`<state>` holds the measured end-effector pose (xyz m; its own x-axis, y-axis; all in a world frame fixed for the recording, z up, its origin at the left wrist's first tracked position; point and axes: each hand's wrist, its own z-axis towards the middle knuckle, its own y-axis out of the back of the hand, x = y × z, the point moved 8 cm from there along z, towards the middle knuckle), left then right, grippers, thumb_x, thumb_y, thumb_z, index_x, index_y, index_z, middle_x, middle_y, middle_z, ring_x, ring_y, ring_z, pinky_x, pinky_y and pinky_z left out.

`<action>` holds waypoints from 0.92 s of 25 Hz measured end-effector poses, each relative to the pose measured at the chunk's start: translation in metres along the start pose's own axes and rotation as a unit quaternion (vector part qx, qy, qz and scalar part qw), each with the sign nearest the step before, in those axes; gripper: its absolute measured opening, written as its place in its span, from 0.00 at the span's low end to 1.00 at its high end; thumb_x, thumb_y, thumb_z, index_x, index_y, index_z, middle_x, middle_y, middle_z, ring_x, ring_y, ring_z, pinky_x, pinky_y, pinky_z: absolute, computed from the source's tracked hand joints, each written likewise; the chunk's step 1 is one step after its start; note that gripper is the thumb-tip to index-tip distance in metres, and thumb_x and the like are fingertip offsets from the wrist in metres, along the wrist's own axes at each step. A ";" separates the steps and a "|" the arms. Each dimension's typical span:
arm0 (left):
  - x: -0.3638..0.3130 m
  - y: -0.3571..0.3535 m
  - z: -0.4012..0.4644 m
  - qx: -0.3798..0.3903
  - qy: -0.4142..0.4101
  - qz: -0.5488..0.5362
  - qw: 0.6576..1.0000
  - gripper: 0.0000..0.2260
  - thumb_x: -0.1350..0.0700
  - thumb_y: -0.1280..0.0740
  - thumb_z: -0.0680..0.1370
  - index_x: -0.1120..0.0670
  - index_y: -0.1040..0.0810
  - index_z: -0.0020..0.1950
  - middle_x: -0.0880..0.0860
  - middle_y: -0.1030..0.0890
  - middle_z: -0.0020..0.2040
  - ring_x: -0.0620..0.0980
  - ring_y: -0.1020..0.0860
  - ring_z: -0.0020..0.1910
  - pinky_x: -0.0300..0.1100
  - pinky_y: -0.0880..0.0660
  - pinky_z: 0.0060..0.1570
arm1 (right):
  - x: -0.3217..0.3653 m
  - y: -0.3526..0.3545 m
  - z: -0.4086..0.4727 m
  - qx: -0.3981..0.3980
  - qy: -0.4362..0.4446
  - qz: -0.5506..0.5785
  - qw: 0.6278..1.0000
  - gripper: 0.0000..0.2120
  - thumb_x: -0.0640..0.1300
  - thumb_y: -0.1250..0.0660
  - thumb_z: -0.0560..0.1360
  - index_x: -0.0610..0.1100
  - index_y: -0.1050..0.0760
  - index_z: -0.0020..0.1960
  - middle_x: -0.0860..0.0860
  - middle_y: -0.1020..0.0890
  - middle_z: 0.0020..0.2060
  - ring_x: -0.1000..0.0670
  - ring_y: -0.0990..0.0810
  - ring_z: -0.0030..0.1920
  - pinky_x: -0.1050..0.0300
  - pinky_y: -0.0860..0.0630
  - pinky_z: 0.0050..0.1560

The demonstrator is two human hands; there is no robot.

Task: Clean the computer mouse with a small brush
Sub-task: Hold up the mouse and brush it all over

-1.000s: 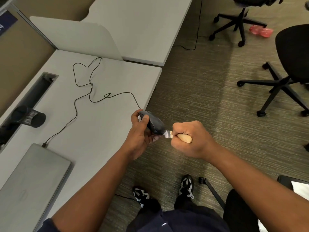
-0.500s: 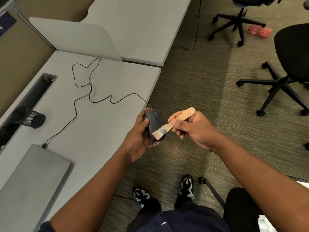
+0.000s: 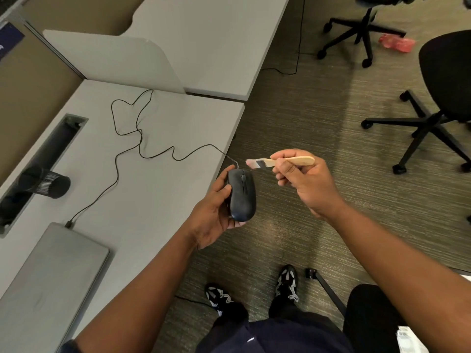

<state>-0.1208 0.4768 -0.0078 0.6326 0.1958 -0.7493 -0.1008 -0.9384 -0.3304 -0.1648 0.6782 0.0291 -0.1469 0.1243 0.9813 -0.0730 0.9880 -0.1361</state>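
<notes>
A black wired computer mouse (image 3: 241, 193) lies top side up in my left hand (image 3: 212, 212), which grips it from the left and underneath, just past the desk's right edge. Its thin black cable (image 3: 142, 146) loops back across the grey desk (image 3: 158, 189) to the laptop. My right hand (image 3: 304, 182) pinches the wooden handle of a small brush (image 3: 280, 162) between thumb and fingers. The brush lies nearly level, its pale bristles pointing left, a short way above and to the right of the mouse's front end, not touching it.
A closed grey laptop (image 3: 48, 284) lies at the desk's near left corner. A black mesh cup (image 3: 48, 184) lies on its side by a cable slot (image 3: 43, 159). Black office chairs (image 3: 443, 98) stand on the carpet to the right. My feet (image 3: 286, 281) are below.
The brush has lifted off the mouse and swung up to the right, now level above its front end. My left hand turned the mouse so its top faces up.
</notes>
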 end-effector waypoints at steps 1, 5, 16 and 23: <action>0.000 -0.002 0.000 0.006 0.003 -0.002 1.000 0.22 0.48 0.43 0.85 0.37 0.34 0.79 0.50 0.25 0.72 0.57 0.20 0.61 0.52 0.17 0.47 | 0.002 -0.003 -0.001 0.011 0.006 -0.006 1.000 0.06 0.43 0.31 0.80 0.46 0.16 0.55 0.46 0.15 0.43 0.50 0.19 0.44 0.59 0.19 0.43; 0.003 -0.001 0.003 0.019 0.008 -0.014 1.000 0.23 0.48 0.43 0.84 0.36 0.35 0.79 0.54 0.27 0.75 0.58 0.19 0.57 0.50 0.18 0.44 | 0.002 -0.017 -0.004 0.080 0.018 -0.092 0.992 0.13 0.51 0.31 0.78 0.44 0.15 0.54 0.46 0.15 0.41 0.49 0.18 0.42 0.56 0.19 0.42; 0.002 0.007 0.005 0.025 -0.012 -0.001 1.000 0.22 0.51 0.40 0.85 0.38 0.34 0.79 0.51 0.24 0.71 0.59 0.21 0.61 0.55 0.19 0.51 | 0.003 -0.018 0.002 -0.005 -0.012 -0.039 0.999 0.09 0.38 0.37 0.83 0.39 0.18 0.56 0.41 0.13 0.42 0.48 0.15 0.41 0.56 0.18 0.42; 0.005 0.009 0.005 0.015 -0.008 -0.003 1.000 0.23 0.51 0.38 0.84 0.38 0.34 0.79 0.52 0.24 0.70 0.59 0.21 0.60 0.56 0.19 0.51 | 0.006 -0.017 -0.003 0.006 -0.029 -0.062 0.998 0.10 0.36 0.38 0.80 0.38 0.17 0.47 0.41 0.15 0.35 0.47 0.18 0.34 0.56 0.21 0.33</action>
<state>-0.1224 0.4703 -0.0175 0.6211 0.2064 -0.7560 -0.1208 -0.9280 -0.3526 -0.1614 0.6628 0.0375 -0.1930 -0.0051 0.9812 -0.1053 0.9943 -0.0155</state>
